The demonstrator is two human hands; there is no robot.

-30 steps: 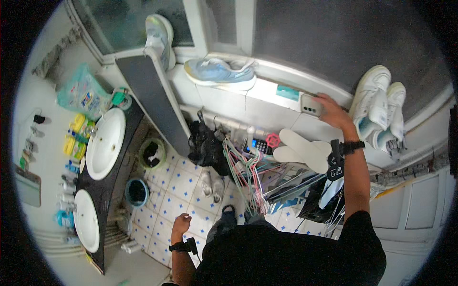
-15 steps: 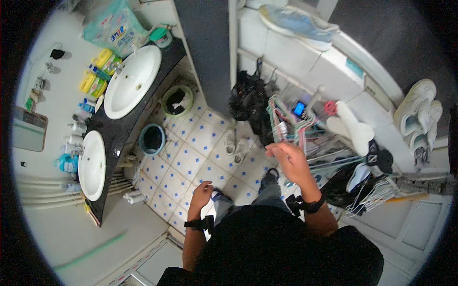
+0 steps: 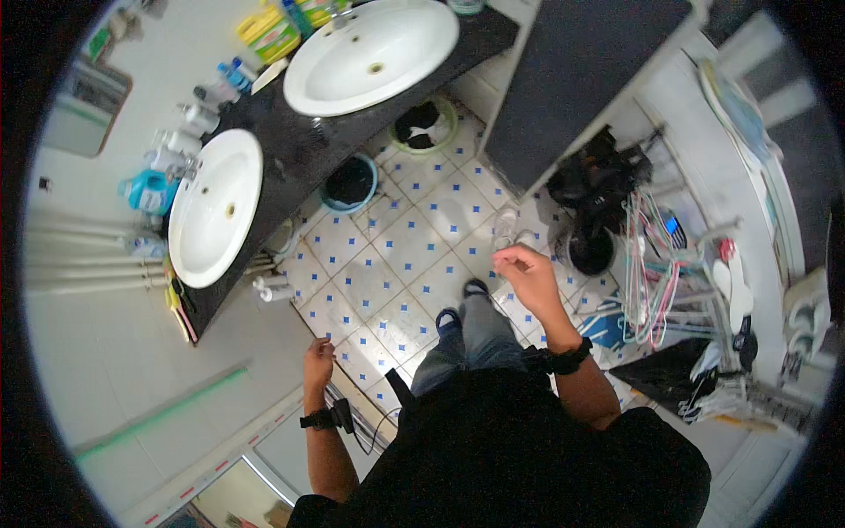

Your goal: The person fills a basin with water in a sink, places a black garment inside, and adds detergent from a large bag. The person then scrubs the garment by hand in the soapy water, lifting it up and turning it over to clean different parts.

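My left hand [image 3: 319, 361] hangs over the floor by the wall at the lower left, its fingers loosely bent and apart from anything. Ahead of my body, my right hand [image 3: 532, 280] is raised, with slightly curled fingers and nothing visible in them. Beyond its fingertips, a pair of light shoes [image 3: 504, 224] stands on the tiled floor. To its right is a heap of pink, white and green clothes hangers [image 3: 647, 273], beside a black bucket [image 3: 591, 253]. Neither hand touches these things.
Two white washbasins, a near one [image 3: 189, 224] and a far one [image 3: 317, 88], sit in a black counter [image 3: 290, 158] at left, with bottles behind. Below stand a blue bucket [image 3: 375, 185] and a green basin [image 3: 452, 132]. A dark door panel [image 3: 581, 79] juts in from the back.
My view has swung left, so the washbasins and hangers lie farther right. My left hand has moved out leftward from my body. My right hand stays raised, its fingers a little more curled.
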